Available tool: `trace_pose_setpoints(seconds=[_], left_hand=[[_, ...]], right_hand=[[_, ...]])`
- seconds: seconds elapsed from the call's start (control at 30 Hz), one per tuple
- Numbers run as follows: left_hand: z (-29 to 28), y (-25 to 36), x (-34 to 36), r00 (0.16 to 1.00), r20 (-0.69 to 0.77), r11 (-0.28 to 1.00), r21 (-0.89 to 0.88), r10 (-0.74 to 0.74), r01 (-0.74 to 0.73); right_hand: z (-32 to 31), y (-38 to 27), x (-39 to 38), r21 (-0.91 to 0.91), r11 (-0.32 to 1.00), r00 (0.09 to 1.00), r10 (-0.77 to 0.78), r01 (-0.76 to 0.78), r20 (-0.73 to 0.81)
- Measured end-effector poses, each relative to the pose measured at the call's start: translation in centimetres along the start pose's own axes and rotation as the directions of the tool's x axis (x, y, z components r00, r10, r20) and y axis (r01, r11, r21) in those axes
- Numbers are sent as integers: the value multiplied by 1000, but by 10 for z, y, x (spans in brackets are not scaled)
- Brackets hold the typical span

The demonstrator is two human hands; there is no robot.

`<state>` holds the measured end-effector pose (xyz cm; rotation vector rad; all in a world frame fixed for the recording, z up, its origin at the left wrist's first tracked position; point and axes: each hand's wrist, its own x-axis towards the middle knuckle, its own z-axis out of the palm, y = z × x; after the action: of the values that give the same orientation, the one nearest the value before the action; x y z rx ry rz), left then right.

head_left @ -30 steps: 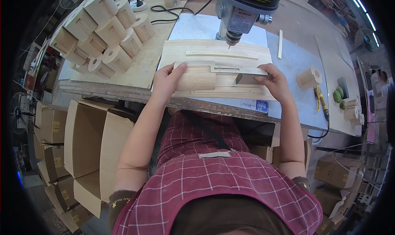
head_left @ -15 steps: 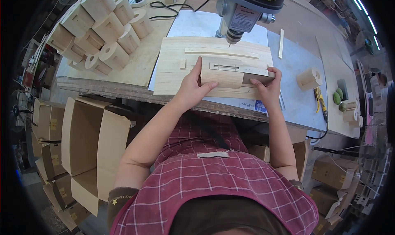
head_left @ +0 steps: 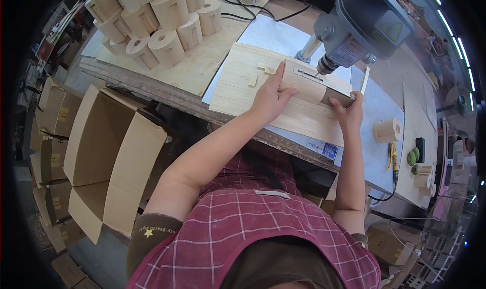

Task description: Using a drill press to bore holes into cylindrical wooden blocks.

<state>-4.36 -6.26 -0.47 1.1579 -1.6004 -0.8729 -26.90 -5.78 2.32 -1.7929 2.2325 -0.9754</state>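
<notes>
A pale wooden block (head_left: 302, 89) with a rounded side lies on a flat wooden board (head_left: 238, 94), held between my hands. My left hand (head_left: 271, 100) grips its left end, thumb along the near side. At the other end, my right hand (head_left: 348, 112) pinches a grey-brown angled piece (head_left: 334, 97) that fits against the block. On the block's top is a slotted plate (head_left: 310, 75). The drill press (head_left: 349, 41) stands over it, its thin bit coming down at the slot; whether the bit touches cannot be made out.
Several hollow wooden cylinders (head_left: 169, 46) are stacked at the left. Another cylinder (head_left: 387, 130) lies to the right, near a yellow-handled tool (head_left: 393, 157) with a cord. Small wooden strips (head_left: 252, 80) sit on the board. An open cardboard box (head_left: 98, 137) stands below the table's left edge.
My view has turned, so the scene appears tilted. Both hands have pushed the block away from me along the board, bringing its slot under the drill bit.
</notes>
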Motion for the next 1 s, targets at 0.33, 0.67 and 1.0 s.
trace_pose_setpoints(seconds=[0.33, 0.67, 1.0], left_hand=[[-5, -15, -2, 999, 29, 994, -106, 31, -28], [-4, -20, -1, 999, 7, 991, -127, 47, -45], [-2, -12, -3, 1000, 16, 990, -142, 6, -3]], right_hand=[[1, -9, -3, 9, 1000, 999, -10, 10, 37], [-125, -76, 86, 224, 931, 938, -228, 289, -261], [-122, -104, 152, 276, 898, 939, -332, 343, -89]])
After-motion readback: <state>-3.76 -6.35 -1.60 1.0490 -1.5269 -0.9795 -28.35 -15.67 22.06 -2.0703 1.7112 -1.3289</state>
